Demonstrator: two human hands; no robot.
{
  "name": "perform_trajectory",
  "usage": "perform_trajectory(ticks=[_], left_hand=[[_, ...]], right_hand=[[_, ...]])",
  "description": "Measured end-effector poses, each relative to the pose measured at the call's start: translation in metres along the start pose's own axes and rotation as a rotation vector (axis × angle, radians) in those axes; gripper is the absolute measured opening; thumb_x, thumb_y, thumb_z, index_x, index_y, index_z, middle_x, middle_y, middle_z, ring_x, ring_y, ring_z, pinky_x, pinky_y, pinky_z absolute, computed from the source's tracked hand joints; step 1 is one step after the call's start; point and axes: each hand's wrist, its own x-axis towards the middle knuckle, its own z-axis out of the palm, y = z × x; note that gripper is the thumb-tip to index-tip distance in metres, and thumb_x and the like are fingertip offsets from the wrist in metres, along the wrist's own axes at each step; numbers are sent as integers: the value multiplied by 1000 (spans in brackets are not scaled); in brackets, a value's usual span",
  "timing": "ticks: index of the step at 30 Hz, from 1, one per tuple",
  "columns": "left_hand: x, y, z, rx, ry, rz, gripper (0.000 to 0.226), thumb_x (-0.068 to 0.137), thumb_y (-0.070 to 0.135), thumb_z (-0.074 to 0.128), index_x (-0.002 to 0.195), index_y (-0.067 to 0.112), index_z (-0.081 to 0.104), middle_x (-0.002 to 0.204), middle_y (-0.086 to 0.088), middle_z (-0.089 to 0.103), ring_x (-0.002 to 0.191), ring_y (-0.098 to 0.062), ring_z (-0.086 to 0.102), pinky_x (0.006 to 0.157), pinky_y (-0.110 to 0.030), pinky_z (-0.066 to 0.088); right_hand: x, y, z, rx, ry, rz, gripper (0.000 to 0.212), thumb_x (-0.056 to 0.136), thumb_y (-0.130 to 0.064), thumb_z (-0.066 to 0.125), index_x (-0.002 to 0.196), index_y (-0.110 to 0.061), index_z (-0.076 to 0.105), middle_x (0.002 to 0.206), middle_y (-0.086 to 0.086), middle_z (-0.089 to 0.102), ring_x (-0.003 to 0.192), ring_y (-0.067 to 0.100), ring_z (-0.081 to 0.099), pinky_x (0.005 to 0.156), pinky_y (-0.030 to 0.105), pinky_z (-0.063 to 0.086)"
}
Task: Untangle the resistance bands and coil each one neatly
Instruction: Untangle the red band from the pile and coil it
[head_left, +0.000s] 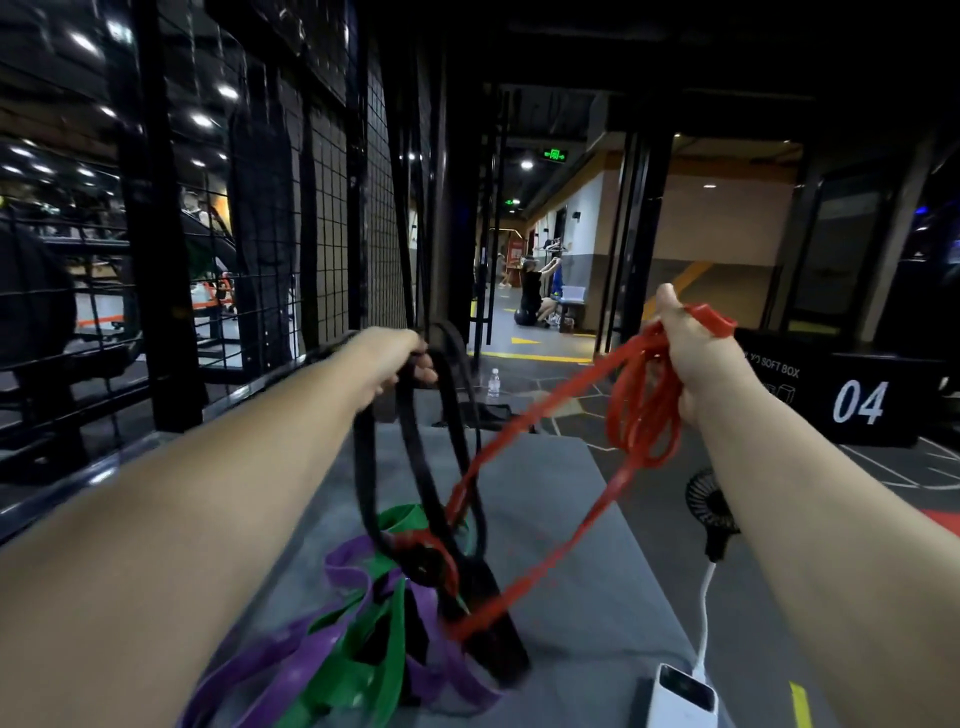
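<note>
The left hand (400, 358) is gripping the black band (415, 467), whose loops are hanging down to the grey surface (545, 493). The right hand (691, 358) is clutching several gathered loops of the red band (644, 410), its strands running down into the knot with the black one. The green band (384, 649) and the purple band (270, 670) are lying tangled on the surface below, near a white power bank (683, 699).

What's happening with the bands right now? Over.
Left hand grips black band. Right hand holds red band, part coiled. Red runs into tangle with purple band, green band.
</note>
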Motion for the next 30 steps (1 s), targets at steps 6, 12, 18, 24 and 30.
perform_trajectory(ticks=[6, 12, 18, 24, 30], left_hand=[[19, -5, -46, -44, 142, -54, 25, 98, 10, 41, 79, 7, 56, 69, -5, 56, 53, -13, 58, 42, -20, 43], [18, -1, -59, 12, 195, -95, 25, 94, 12, 42, 70, 10, 47, 66, -5, 43, 57, -19, 40, 51, -25, 34], [18, 11, -44, -334, 78, -96, 18, 88, 5, 47, 73, 13, 43, 62, 0, 43, 49, -7, 40, 35, -14, 30], [11, 28, -27, -433, 20, -94, 7, 90, 7, 49, 84, 11, 46, 80, -6, 56, 47, -7, 58, 37, -11, 30], [-4, 41, -4, -394, -37, -59, 9, 92, 6, 46, 84, 9, 46, 71, -7, 59, 42, -6, 54, 39, -11, 30]], right_hand=[[3, 10, -8, 3, 117, -80, 41, 83, -59, 66, 72, -22, 51, 66, -2, 52, 61, 17, 54, 70, 37, 50], [3, 27, -14, -58, 43, -139, 32, 78, -38, 79, 66, -21, 54, 57, -3, 51, 49, 12, 46, 57, 30, 42], [-8, 61, -7, -249, -286, -36, 23, 71, -16, 84, 70, -16, 61, 57, -1, 54, 49, 13, 48, 56, 27, 39], [-46, 86, 21, -399, -646, -87, 21, 76, 9, 72, 84, -10, 66, 75, 0, 67, 66, 12, 57, 57, 23, 46], [-78, 108, 59, -362, -773, 68, 9, 88, -10, 67, 90, -19, 70, 59, -5, 58, 47, 2, 46, 46, 19, 33]])
